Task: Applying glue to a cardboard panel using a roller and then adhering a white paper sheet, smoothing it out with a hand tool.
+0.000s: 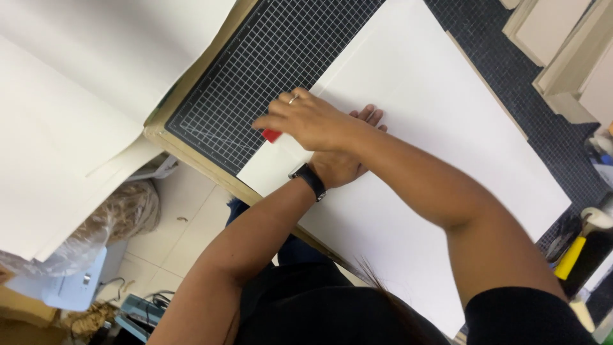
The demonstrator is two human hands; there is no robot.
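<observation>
A large white sheet [434, 128] lies across a black gridded cutting mat [268, 57]. My right hand [306, 121], with a ring on one finger, reaches over my left arm and pinches a small red tool [272, 135] at the sheet's left edge. Beneath that arm, my left hand [341, 163] presses flat on the sheet with its fingers spread. It holds nothing, and a black wristwatch [310, 180] sits on its wrist. My right forearm hides part of my left hand.
More big white sheets [76, 96] overhang the wooden table edge [191, 160] at left. Tan boards [555, 32] are stacked at the top right, and a yellow-handled tool [571, 255] lies at the right. A plastic bag [121, 217] and a white device [70, 287] sit on the floor.
</observation>
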